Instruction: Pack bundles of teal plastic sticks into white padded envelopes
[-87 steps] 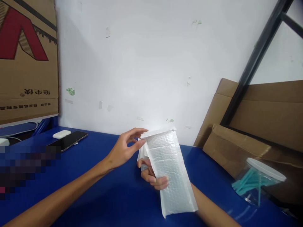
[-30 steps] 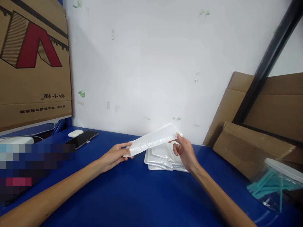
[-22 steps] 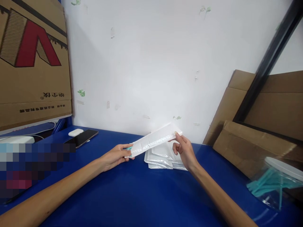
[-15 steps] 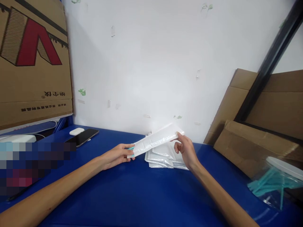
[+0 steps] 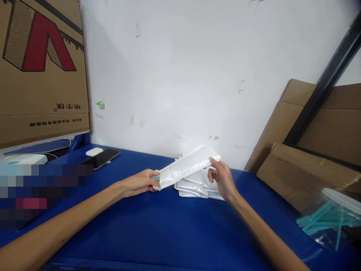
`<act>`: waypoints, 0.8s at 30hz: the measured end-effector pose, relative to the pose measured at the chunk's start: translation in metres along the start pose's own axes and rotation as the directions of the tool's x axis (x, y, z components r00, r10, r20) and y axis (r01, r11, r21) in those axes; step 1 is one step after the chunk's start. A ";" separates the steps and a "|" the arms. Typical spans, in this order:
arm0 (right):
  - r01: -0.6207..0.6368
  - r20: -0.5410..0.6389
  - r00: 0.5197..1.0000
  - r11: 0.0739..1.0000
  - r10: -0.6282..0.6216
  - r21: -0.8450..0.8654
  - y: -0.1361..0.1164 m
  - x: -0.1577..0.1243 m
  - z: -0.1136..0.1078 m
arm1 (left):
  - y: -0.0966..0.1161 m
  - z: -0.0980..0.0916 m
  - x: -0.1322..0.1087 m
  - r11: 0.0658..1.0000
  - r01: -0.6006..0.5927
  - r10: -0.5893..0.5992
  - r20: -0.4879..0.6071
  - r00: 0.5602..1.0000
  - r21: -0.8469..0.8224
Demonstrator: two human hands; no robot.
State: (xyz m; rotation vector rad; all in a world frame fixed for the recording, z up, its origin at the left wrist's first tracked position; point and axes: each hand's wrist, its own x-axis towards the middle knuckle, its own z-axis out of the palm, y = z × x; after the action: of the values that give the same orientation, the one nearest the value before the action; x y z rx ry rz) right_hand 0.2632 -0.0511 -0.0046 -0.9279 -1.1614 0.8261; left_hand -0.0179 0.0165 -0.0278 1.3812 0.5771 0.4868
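Observation:
A long white bubble mailer (image 5: 187, 167) is stretched at a slant between my two hands, its right end higher. My left hand (image 5: 142, 182) pinches the near left end, where teal pieces (image 5: 156, 177) show at the opening; how much of them lies inside is hidden. At the upper right end, thumb and forefinger of my right hand (image 5: 222, 178) grip the mailer's edge, with the other fingers curled. Below and behind it lies a pile of similar white mailers (image 5: 194, 190) on the blue table (image 5: 169, 233), partly covered by the held one.
On the right stands a clear tub (image 5: 332, 222) with teal sticks and a white lid, beside leaning cardboard (image 5: 293, 177) and a black bar (image 5: 318, 90). A phone (image 5: 104, 159) and white case (image 5: 94, 151) lie at the back left, below a large carton (image 5: 45, 82).
The camera view has shifted slightly. Both hands keep hold of the mailer at nearly the same slant, and the left fingers have shifted a little at its end.

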 end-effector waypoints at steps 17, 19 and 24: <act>-0.002 -0.014 1.000 0.997 0.001 -0.077 0.004 0.000 -0.001 | 0.004 0.009 -0.004 0.971 -0.039 0.053 -0.054 0.997 0.237; -0.009 -0.016 1.000 0.996 0.007 -0.091 0.005 0.001 -0.002 | 0.002 0.006 -0.002 0.980 -0.021 0.031 -0.047 0.998 0.199; -0.013 -0.014 1.000 0.993 0.012 -0.119 0.006 0.003 -0.004 | -0.003 -0.003 0.001 0.995 0.004 -0.004 0.000 1.000 0.096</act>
State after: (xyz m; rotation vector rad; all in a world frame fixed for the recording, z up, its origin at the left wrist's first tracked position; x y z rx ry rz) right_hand 0.2677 -0.0471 -0.0098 -1.0384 -1.2050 0.7662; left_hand -0.0186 0.0191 -0.0311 1.4710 0.6102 0.4605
